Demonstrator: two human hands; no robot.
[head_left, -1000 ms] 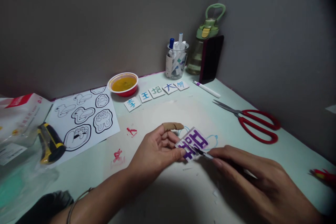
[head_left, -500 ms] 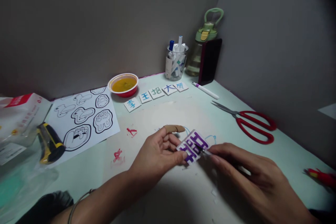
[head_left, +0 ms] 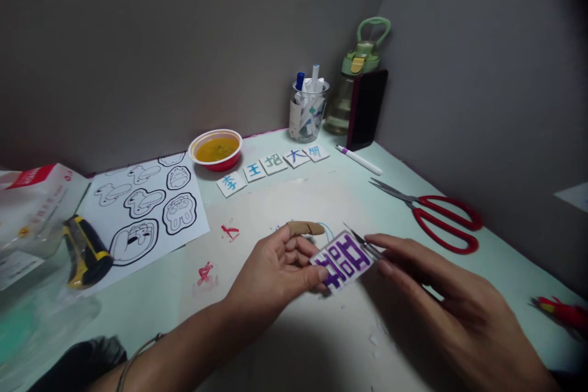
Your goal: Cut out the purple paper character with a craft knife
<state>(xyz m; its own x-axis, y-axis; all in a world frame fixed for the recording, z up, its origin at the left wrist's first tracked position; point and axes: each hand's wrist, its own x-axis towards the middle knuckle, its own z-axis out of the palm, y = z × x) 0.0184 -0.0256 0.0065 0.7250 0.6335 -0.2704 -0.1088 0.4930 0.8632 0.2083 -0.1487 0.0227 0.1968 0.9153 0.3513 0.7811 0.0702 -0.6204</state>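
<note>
Between the thumb and fingers of my left hand (head_left: 282, 269) is a small flat white tile (head_left: 346, 260) bearing a bold purple character, tilted up off the table. A brown covering wraps its index finger. In a pen grip, my right hand (head_left: 441, 294) has a craft knife (head_left: 365, 244); its thin dark blade points up and left at the tile's upper right edge. I cannot tell whether the blade touches the tile. Light blue marks lie on the mat behind the tile. Small white scraps (head_left: 375, 340) are scattered below it.
Several white tiles (head_left: 274, 163) with characters line up near a bowl of yellow liquid (head_left: 218, 150). Red-handled scissors (head_left: 445, 220), a marker (head_left: 361, 160), a pen cup (head_left: 307, 113), a phone (head_left: 369, 109) and a bottle (head_left: 342, 98) surround them. Leftward are printed sheets (head_left: 195, 174) and a yellow-black cutter (head_left: 87, 251).
The knife tip has moved from over the purple character to the tile's upper right edge. My left hand has turned the tile slightly, so more of its face shows.
</note>
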